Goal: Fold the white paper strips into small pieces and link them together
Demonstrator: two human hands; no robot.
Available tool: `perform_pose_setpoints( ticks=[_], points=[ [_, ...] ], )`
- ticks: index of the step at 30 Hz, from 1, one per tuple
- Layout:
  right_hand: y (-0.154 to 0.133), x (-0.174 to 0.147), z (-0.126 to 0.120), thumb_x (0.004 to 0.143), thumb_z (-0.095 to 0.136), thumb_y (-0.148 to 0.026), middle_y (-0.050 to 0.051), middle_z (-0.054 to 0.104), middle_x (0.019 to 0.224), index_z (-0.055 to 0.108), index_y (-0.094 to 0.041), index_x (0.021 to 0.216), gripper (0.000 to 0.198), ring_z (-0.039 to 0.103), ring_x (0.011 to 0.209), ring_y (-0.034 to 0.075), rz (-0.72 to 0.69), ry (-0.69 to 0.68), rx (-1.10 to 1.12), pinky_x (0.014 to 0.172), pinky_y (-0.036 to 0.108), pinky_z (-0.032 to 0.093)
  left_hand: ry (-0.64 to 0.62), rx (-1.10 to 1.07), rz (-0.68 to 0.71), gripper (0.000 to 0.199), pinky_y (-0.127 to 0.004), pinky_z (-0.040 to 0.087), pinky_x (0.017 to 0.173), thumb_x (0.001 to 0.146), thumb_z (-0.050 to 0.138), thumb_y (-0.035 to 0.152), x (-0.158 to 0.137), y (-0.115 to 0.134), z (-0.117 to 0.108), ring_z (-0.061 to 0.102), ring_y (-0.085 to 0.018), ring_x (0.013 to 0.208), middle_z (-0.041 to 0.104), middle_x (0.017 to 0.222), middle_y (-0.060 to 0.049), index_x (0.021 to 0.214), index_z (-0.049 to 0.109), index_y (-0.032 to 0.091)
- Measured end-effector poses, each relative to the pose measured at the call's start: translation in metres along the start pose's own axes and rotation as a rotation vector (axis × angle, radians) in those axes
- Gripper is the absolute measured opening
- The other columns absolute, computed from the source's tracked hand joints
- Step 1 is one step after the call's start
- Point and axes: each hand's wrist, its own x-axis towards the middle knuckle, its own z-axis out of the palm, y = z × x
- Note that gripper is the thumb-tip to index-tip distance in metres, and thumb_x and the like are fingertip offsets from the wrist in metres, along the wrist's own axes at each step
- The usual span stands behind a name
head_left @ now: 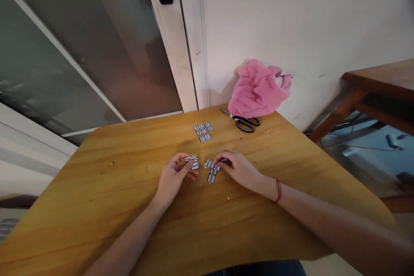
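Observation:
Small blue-and-white printed cards (193, 160) are pinched between the thumb and fingers of my left hand (174, 173), just above the wooden table. My right hand (237, 168) is at a loose pile of similar cards (211, 174) on the table, its fingertips pressed together over the pile's right edge. Whether those fingers grip a card or only touch one is hidden. Farther back lies another group of several such cards (201, 132), spread flat on the wood. A red string bracelet (278, 192) circles my right wrist.
Black-handled scissors (245, 123) lie at the table's back edge, partly beneath a bunched pink cloth (258, 88) against the wall. A small yellow bit (111, 164) is on the left of the wooden table (129, 207). A sliding glass door stands behind; another wooden table (381, 77) is at right.

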Motion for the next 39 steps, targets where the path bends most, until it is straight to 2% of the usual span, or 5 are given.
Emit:
perform_pose_setpoints(
  ticks=[9, 15, 20, 27, 39],
  points=[
    [-0.009, -0.002, 0.002, 0.077, 0.053, -0.008, 0.002, 0.063, 0.082, 0.061, -0.017, 0.08, 0.013, 0.059, 0.074, 0.012, 0.082, 0.021, 0.186, 0.07, 0.024, 0.048, -0.029, -0.016, 0.008, 0.026, -0.025, 0.053, 0.046, 0.072, 0.065, 0.031, -0.005, 0.004, 0.005, 0.065, -0.016, 0.059, 0.059, 0.076, 0.0, 0.085, 0.049, 0.016],
    [-0.007, -0.002, 0.008, 0.078, 0.056, -0.018, 0.001, 0.063, 0.079, 0.059, -0.017, 0.081, 0.005, 0.057, 0.067, 0.011, 0.198, -0.001, 0.477, 0.064, 0.024, 0.048, -0.011, -0.04, 0.032, 0.026, -0.025, 0.053, 0.041, 0.072, 0.065, 0.032, -0.012, 0.008, 0.011, 0.066, -0.016, 0.058, 0.057, 0.081, 0.001, 0.085, 0.049, 0.017],
    [-0.007, -0.002, 0.011, 0.074, 0.061, -0.025, 0.001, 0.061, 0.078, 0.059, -0.017, 0.081, 0.011, 0.056, 0.066, 0.011, 0.215, -0.003, 0.641, 0.065, 0.025, 0.047, -0.01, -0.04, 0.016, 0.025, -0.024, 0.052, 0.041, 0.072, 0.065, 0.031, -0.014, 0.008, 0.015, 0.066, -0.016, 0.059, 0.057, 0.081, 0.001, 0.084, 0.05, 0.016],
    [-0.009, -0.004, 0.018, 0.074, 0.063, -0.028, 0.001, 0.06, 0.079, 0.058, -0.017, 0.082, 0.015, 0.055, 0.067, 0.011, 0.216, 0.013, 0.673, 0.065, 0.026, 0.046, -0.046, -0.076, -0.019, 0.024, -0.024, 0.052, 0.042, 0.072, 0.065, 0.03, -0.017, 0.007, 0.024, 0.065, -0.016, 0.058, 0.06, 0.08, -0.001, 0.084, 0.05, 0.016],
    [-0.006, -0.005, 0.021, 0.071, 0.066, -0.03, 0.001, 0.057, 0.081, 0.052, -0.018, 0.085, 0.023, 0.055, 0.072, 0.012, 0.252, 0.081, 0.699, 0.063, 0.026, 0.048, -0.1, -0.155, -0.138, 0.025, -0.025, 0.056, 0.061, 0.077, 0.06, 0.035, -0.02, 0.008, 0.028, 0.067, -0.017, 0.073, 0.068, 0.083, -0.006, 0.09, 0.057, 0.014]
  ],
)
